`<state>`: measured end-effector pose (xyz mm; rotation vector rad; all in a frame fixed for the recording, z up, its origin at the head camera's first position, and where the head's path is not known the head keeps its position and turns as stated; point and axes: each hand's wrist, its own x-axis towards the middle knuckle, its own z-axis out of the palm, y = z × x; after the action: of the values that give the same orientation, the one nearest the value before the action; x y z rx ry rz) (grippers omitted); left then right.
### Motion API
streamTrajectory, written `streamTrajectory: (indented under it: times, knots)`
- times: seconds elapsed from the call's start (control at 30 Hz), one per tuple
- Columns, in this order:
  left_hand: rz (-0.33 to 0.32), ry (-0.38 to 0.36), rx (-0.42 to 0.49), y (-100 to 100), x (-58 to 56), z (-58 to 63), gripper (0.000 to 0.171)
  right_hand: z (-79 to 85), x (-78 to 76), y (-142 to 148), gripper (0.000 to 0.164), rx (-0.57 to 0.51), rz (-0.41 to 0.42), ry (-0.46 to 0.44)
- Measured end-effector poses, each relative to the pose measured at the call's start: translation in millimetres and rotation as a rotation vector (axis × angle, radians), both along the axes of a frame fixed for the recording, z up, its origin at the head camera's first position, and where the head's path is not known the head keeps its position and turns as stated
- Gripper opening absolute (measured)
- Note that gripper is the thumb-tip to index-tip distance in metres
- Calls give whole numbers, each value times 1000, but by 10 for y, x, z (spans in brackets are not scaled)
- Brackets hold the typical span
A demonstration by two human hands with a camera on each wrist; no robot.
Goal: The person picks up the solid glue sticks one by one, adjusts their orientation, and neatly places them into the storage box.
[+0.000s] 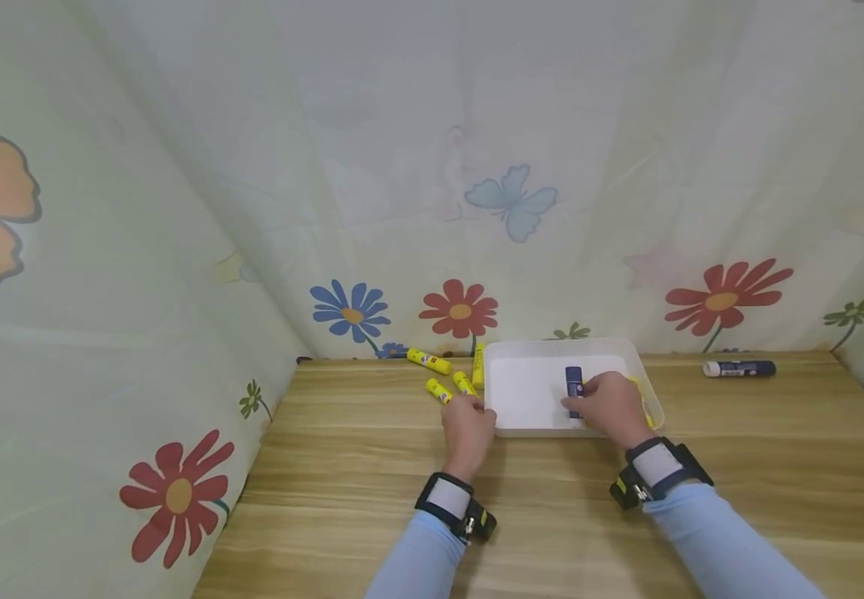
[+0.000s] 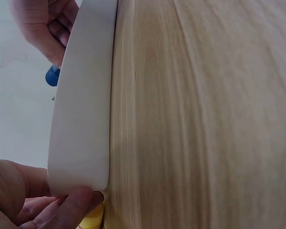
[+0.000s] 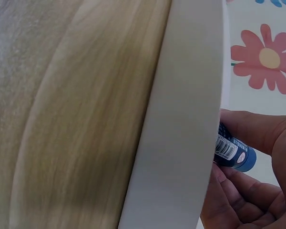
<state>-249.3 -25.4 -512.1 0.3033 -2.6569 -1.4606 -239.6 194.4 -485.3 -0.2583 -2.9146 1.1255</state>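
Note:
A white plastic tray [image 1: 525, 374] sits against the back of the table. My left hand [image 1: 469, 433] pinches its near left corner, thumb over the rim and fingers on the outer wall [image 2: 81, 109]. Over the tray's right half, my right hand [image 1: 617, 409] holds a dark blue glue stick [image 1: 575, 383] between thumb and fingers, roughly upright. Its barcode label and blue end show in the right wrist view [image 3: 233, 149]. Yellow pieces [image 1: 649, 408] lie in the tray's right end, mostly hidden by the right hand. Yellow glue sticks [image 1: 439, 391] lie just beyond my left hand.
Several yellow glue sticks [image 1: 429, 361] are left of the tray, one close along its left wall. A dark blue and white glue stick [image 1: 739, 368] lies at the back right of the wooden table [image 1: 776, 466]. A flower-print curtain [image 1: 402, 166] hangs behind.

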Motion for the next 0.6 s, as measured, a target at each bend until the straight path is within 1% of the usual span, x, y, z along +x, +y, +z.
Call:
streamTrajectory:
  times: [0.2, 0.37, 0.6]
  knots:
    - [-6, -4, 4, -3, 4, 3, 21, -41, -31, -34, 35, 35, -15, 22]
    - [-10, 6, -23, -3, -4, 0, 19, -38, -29, -48, 36, 39, -17, 29]
    - [-21, 22, -18, -10, 19, -21, 14, -73, -14, -59, 35, 44, -1, 25]
